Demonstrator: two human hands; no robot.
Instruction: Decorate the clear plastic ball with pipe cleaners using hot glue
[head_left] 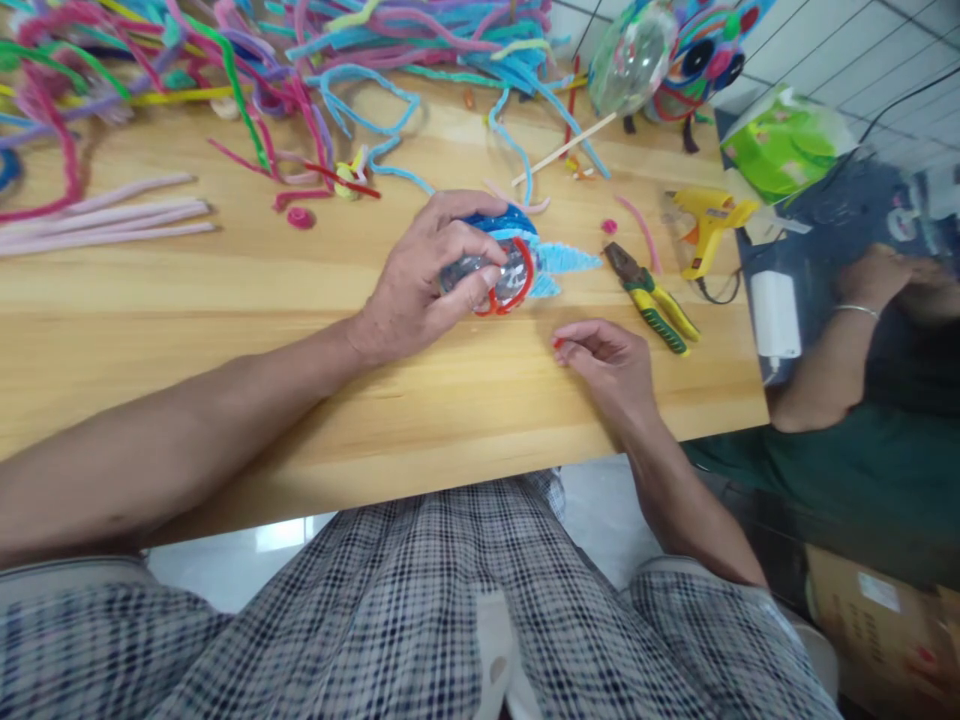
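My left hand (442,270) is closed around a clear plastic ball (465,272) near the middle of the table. Blue pipe cleaner covers part of the ball, and light-blue pointed pieces (566,260) stick out to its right. A red pipe cleaner loop (528,275) lies against its front. To the right and nearer the table edge, my right hand (607,365) pinches a tiny red piece (558,344) between thumb and forefinger. Pliers (652,300) with yellow-green handles lie just beyond that hand.
A yellow glue gun (709,225) stands at the right, its cord trailing. Heaped pipe cleaners (420,40) spread along the back. Pale pink strips (112,220) lie left. Behind sits a decorated clear ball (634,60). Another person's arm (832,350) is at far right.
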